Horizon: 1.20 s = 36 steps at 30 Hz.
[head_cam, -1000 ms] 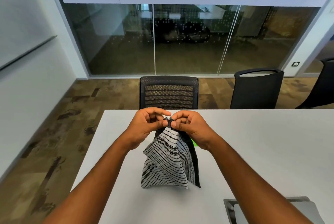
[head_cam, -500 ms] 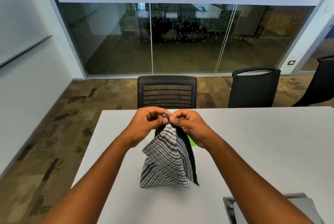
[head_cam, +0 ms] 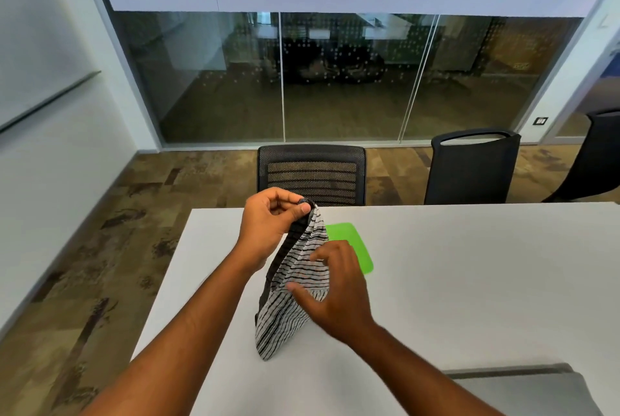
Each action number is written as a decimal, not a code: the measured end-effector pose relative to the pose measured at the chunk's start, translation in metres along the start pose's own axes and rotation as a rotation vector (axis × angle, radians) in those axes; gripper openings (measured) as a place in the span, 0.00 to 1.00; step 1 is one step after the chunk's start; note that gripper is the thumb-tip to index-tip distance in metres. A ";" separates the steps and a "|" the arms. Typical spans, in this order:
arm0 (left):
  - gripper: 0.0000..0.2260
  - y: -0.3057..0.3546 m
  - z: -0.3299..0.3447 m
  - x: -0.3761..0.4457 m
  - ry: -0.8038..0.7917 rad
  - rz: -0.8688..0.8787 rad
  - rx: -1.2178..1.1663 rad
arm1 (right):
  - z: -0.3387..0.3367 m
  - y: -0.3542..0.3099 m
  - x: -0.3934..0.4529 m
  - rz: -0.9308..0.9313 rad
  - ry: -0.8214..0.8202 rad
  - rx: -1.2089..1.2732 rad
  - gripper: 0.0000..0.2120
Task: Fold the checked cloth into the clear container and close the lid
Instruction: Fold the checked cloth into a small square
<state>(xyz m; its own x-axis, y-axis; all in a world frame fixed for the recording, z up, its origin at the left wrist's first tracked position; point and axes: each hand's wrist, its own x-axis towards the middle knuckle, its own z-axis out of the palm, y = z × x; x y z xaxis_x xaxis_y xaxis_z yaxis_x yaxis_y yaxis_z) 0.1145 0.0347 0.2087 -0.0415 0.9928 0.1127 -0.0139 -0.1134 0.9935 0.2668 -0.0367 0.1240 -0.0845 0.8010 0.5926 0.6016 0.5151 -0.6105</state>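
On the long white table [head_cam: 469, 281], the black-and-white striped checked cloth [head_cam: 295, 285] hangs in a drooping cone at the centre, its hem on the tabletop, with a flat bright-green lid [head_cam: 355, 248] — probably the container's — just behind at one o'clock. A second ago both hands pinched the top corner; now only the left hand [head_cam: 268, 228] pinches it at twelve o'clock. The right hand [head_cam: 335, 291] has dropped, fingers loosely spread against the cloth's side — folding seems under way.

Black chairs [head_cam: 311, 175] behind white table [head_cam: 469, 264]

My left hand [head_cam: 268, 224] was raised with thumb and forefinger pinched in a tight grip, while my right hand [head_cam: 335, 295] hung lower, fingers spread loosely.
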 end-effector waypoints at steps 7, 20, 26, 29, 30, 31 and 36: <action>0.06 0.010 0.004 0.003 0.016 -0.005 -0.029 | 0.015 0.017 -0.005 -0.020 -0.104 -0.368 0.21; 0.06 0.012 -0.031 0.016 0.129 0.019 -0.009 | -0.023 0.085 0.015 0.072 -0.050 -0.543 0.22; 0.06 0.006 -0.054 0.023 0.134 0.064 0.136 | -0.050 0.095 0.040 0.053 0.058 -0.152 0.10; 0.07 0.004 -0.061 0.024 0.123 0.078 0.175 | -0.065 0.089 0.062 0.028 0.053 -0.037 0.08; 0.07 0.004 -0.061 0.024 0.134 0.085 0.171 | -0.070 0.085 0.069 0.027 0.042 -0.015 0.07; 0.07 0.004 -0.061 0.024 0.152 0.091 0.158 | -0.076 0.081 0.076 0.025 0.034 0.013 0.05; 0.06 0.008 -0.066 0.026 0.189 0.102 0.154 | -0.091 0.070 0.100 0.127 0.033 0.239 0.07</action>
<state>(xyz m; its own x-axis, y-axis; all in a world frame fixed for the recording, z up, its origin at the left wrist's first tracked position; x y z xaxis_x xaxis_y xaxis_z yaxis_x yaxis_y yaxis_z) 0.0472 0.0566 0.2179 -0.2213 0.9497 0.2217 0.1514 -0.1911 0.9698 0.3728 0.0517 0.1891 0.0077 0.8554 0.5179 0.4010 0.4718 -0.7852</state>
